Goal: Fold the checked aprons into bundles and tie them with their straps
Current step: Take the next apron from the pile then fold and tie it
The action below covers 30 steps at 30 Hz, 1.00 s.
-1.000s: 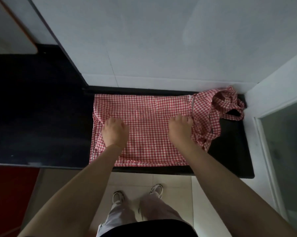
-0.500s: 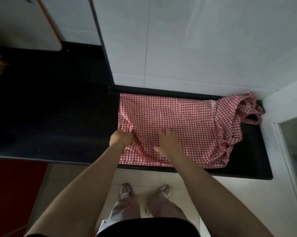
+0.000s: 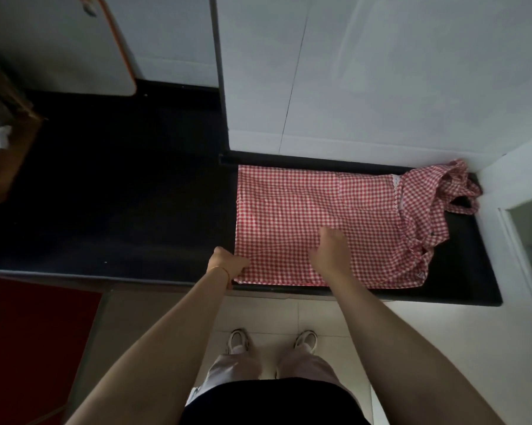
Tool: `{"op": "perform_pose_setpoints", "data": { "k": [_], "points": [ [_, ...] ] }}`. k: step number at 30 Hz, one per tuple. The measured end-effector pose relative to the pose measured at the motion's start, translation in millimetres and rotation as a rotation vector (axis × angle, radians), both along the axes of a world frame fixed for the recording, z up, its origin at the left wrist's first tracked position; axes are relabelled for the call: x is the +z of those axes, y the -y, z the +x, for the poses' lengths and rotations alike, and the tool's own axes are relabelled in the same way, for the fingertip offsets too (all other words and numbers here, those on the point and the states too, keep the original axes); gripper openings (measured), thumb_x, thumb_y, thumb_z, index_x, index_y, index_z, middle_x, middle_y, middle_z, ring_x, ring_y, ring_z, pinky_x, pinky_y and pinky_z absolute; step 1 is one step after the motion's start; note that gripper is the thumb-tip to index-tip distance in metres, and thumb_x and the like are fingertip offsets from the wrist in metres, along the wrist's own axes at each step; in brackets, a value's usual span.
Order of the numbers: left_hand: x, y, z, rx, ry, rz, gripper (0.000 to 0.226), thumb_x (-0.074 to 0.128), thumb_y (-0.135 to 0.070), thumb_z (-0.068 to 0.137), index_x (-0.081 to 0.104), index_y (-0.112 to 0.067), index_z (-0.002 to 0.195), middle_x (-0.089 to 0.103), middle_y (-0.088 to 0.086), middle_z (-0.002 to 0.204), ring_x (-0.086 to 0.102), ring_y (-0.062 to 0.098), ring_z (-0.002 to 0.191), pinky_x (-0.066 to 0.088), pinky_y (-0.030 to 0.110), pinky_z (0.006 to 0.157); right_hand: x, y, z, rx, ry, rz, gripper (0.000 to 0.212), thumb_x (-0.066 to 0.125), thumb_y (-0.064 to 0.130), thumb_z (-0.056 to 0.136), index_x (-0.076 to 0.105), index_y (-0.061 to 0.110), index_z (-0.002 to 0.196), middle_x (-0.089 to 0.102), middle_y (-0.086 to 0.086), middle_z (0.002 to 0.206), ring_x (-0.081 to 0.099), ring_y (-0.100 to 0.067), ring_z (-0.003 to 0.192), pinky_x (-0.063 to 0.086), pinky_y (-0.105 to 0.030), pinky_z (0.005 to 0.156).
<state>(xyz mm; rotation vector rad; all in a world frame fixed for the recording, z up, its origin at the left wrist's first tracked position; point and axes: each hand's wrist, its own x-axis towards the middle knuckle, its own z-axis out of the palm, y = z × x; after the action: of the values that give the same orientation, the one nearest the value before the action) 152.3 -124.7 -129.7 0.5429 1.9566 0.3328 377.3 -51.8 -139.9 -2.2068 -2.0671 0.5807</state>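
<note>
Head view: checked apron (image 3: 319, 210) lay flat on the black counter (image 3: 460, 271), long axis left-right, straps (image 3: 454, 191) bunched at the far right end. Left hand (image 3: 229, 266) pinched its near-left corner; right hand (image 3: 329, 254), fingers curled, pressed mid-cloth, nearer the straps.

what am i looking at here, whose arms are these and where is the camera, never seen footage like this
No machine here: these are a person's own bare arms. The one camera sits on their head and looks forward and down, so you also see their legs and shoes on the floor. A red-and-white checked apron lies spread on a dark countertop against a white wall, with its straps bunched at the right end. The left hand grips the apron's near left corner at the counter's front edge. The right hand rests on the cloth near the middle; whether it pinches fabric is hard to tell. A brown box sits at far left.
</note>
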Motion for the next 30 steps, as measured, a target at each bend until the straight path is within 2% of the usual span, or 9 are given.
{"op": "perform_pose_setpoints", "data": {
  "k": [4, 9, 12, 15, 17, 21, 23, 27, 30],
  "points": [
    [0.9, 14.1, 9.4, -0.033, -0.031, -0.051, 0.023, 0.058, -0.023, 0.083, 0.068, -0.003, 0.089, 0.071, 0.009, 0.069, 0.062, 0.019, 0.050, 0.054, 0.026, 0.052, 12.9, 31.4, 17.8, -0.450, -0.211, -0.138, 0.005, 0.055, 0.009, 0.090, 0.058, 0.007, 0.090, 0.062, -0.007, 0.094, 0.058, -0.021, 0.075, 0.055, -0.034, 0.070],
    [-6.4, 26.9, 13.2, -0.167, -0.158, -0.041, 0.018, 0.062, -0.026, 0.084, 0.065, -0.009, 0.086, 0.069, 0.008, 0.082, 0.065, 0.024, 0.072, 0.056, 0.033, 0.065, 14.0, 56.7, 18.8, -0.896, -0.540, -0.529, 0.013, 0.055, 0.011, 0.097, 0.058, -0.001, 0.097, 0.066, -0.014, 0.089, 0.064, -0.023, 0.068, 0.053, -0.033, 0.054],
    [-4.9, 28.9, 17.9, -0.258, -0.354, 0.005, 0.031, 0.066, -0.026, 0.084, 0.058, -0.009, 0.109, 0.062, 0.005, 0.102, 0.061, 0.024, 0.092, 0.050, 0.034, 0.069, 7.0, 59.6, 19.9, -0.954, -0.661, -0.525, 0.018, 0.060, 0.018, 0.096, 0.059, 0.000, 0.096, 0.069, -0.014, 0.091, 0.066, -0.023, 0.068, 0.050, -0.028, 0.049],
    [-8.1, 27.6, 26.1, -0.431, -0.636, 0.306, 0.038, 0.062, -0.012, 0.081, 0.050, -0.014, 0.117, 0.054, 0.006, 0.120, 0.050, 0.025, 0.111, 0.047, 0.037, 0.085, -2.6, 60.2, 23.2, -1.091, -0.819, -0.486, 0.015, 0.063, 0.014, 0.092, 0.059, 0.000, 0.097, 0.066, -0.009, 0.082, 0.063, -0.020, 0.063, 0.054, -0.029, 0.057],
    [-9.1, 21.9, 36.0, -0.636, -0.608, 0.433, 0.047, 0.056, -0.008, 0.084, 0.051, -0.020, 0.129, 0.049, 0.001, 0.132, 0.044, 0.023, 0.121, 0.041, 0.039, 0.098, -5.2, 58.8, 24.6, -1.160, -0.936, -0.465, 0.009, 0.058, 0.008, 0.092, 0.058, 0.003, 0.099, 0.060, -0.006, 0.078, 0.056, -0.015, 0.058, 0.051, -0.026, 0.054],
    [-10.0, 11.5, 52.8, -0.877, -0.574, 0.327, 0.051, 0.048, -0.014, 0.093, 0.044, -0.025, 0.143, 0.037, -0.002, 0.147, 0.034, 0.023, 0.135, 0.037, 0.042, 0.110, -3.4, 55.5, 30.3, -1.195, -1.057, -0.348, 0.014, 0.048, 0.000, 0.090, 0.052, 0.007, 0.102, 0.052, -0.003, 0.075, 0.048, -0.012, 0.056, 0.041, -0.022, 0.043],
    [-7.4, 6.1, 52.9, -0.856, -0.649, 0.249, 0.047, 0.043, -0.018, 0.096, 0.040, -0.018, 0.143, 0.040, 0.003, 0.145, 0.039, 0.026, 0.132, 0.038, 0.044, 0.109, 4.4, 53.2, 36.4, -1.056, -0.856, -0.213, 0.012, 0.046, 0.000, 0.090, 0.052, 0.005, 0.100, 0.050, -0.002, 0.076, 0.047, -0.014, 0.059, 0.038, -0.024, 0.048],
    [4.5, -16.7, 48.0, -0.782, -0.779, -0.009, 0.049, 0.040, -0.029, 0.097, 0.038, -0.010, 0.142, 0.046, 0.013, 0.142, 0.049, 0.031, 0.127, 0.037, 0.045, 0.107, 16.1, 45.5, 60.7, -0.410, -0.145, 0.032, 0.013, 0.054, 0.002, 0.085, 0.053, 0.007, 0.096, 0.052, -0.003, 0.091, 0.050, -0.019, 0.083, 0.039, -0.026, 0.065],
    [4.7, -29.2, 63.0, -0.793, -0.776, 0.092, 0.051, 0.048, -0.027, 0.094, 0.038, -0.015, 0.143, 0.042, 0.010, 0.145, 0.042, 0.030, 0.131, 0.041, 0.047, 0.105, 12.4, 33.4, 80.7, -0.014, 0.117, 0.063, 0.012, 0.055, 0.010, 0.086, 0.057, 0.011, 0.098, 0.057, -0.004, 0.103, 0.051, -0.022, 0.102, 0.045, -0.033, 0.087]
  ]
}}
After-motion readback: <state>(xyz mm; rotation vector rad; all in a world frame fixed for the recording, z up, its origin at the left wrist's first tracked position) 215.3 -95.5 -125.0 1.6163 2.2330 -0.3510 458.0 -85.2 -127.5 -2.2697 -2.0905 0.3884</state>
